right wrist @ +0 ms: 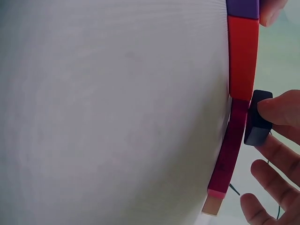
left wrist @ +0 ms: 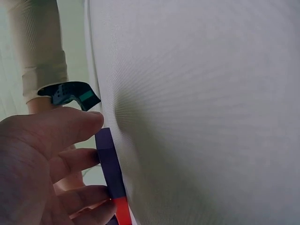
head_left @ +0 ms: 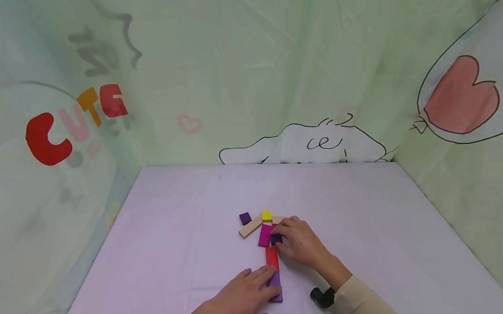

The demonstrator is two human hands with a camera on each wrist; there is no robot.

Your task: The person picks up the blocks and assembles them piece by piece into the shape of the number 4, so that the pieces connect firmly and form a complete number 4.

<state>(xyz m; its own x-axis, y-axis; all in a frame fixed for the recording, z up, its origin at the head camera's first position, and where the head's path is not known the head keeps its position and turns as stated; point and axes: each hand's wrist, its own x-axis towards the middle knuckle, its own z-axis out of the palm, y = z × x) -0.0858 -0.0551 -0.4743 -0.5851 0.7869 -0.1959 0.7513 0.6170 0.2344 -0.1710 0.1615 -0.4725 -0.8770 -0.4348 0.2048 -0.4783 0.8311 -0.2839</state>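
Note:
My right hand (head_left: 301,244) pinches a small dark block (right wrist: 259,119) between thumb and finger, close over two magenta blocks. One magenta block (head_left: 264,235) lies to its left; the other is mostly covered by the hand and dark block. Toward me, a red block (head_left: 271,257) and a purple block (head_left: 275,280) lie end to end in a line. My left hand (head_left: 242,295) is spread beside them, its fingertips resting on the purple block and at the red one's near end. In the left wrist view, the thumb stands near the purple block's end.
Beyond the magenta blocks sits a yellow cube (head_left: 266,216), with a slanted wooden block (head_left: 251,227) on its left and another wooden block (head_left: 279,219) on its right. A dark purple cube (head_left: 245,218) lies at the slanted block's upper end. Fabric walls surround the white table (head_left: 174,216).

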